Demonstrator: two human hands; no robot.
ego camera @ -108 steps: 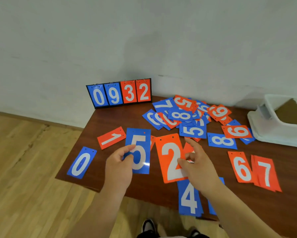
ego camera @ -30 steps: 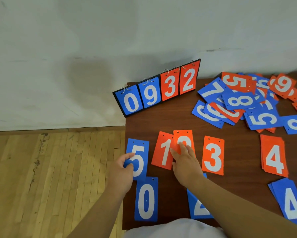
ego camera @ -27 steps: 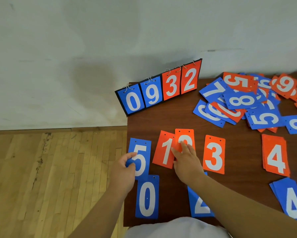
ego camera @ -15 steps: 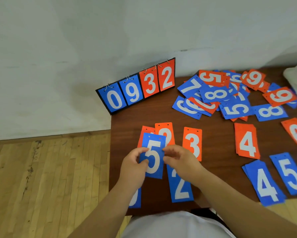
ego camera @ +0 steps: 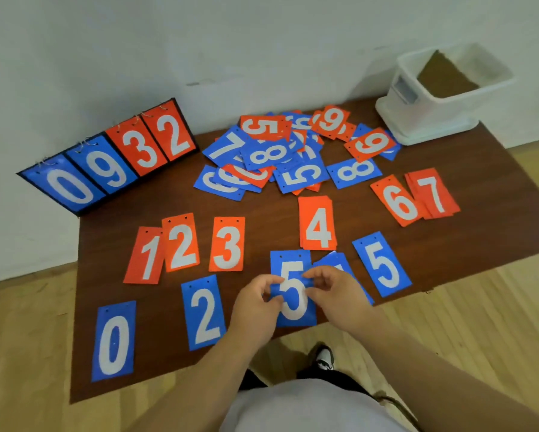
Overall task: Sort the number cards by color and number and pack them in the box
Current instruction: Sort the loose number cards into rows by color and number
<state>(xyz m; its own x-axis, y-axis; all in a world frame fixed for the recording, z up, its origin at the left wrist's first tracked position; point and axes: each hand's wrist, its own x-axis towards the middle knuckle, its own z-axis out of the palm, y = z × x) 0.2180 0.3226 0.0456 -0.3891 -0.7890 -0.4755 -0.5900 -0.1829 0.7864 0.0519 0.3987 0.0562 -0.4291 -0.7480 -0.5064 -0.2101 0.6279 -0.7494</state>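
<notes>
Pinching the blue 5 card point(ego camera: 293, 302) by both side edges, left grip point(ego camera: 254, 307) & right grip point(ego camera: 337, 296) hold it at the surface point(ego camera: 106, 244) near edge, beside another blue 5 point(ego camera: 382, 263). Prob. thin, light, bendy, slick laid flat; edges = best hold.

The table point(ego camera: 156, 198) is dark red-brown wood. Every card has a white digit on one plain colour: orange-red 1 point(ego camera: 145, 255), orange-red 2 point(ego camera: 181, 243), orange-red 3 point(ego camera: 227, 244), orange-red 4 point(ego camera: 318, 224), and blue 0 point(ego camera: 114, 341), blue 2 point(ego camera: 204, 316), near blue 5 point(ego camera: 293, 291). The heap of cards point(ego camera: 271, 154) mixes the same blue and orange-red. The scoreboard point(ego camera: 106, 169) has a black frame (its leaves are two blue, two orange-red, digits white). The box point(ego camera: 433, 113) is white. The floor point(ego camera: 480, 322) is pale yellow wood planks; the wall point(ego camera: 262, 42) is off-white.
</notes>
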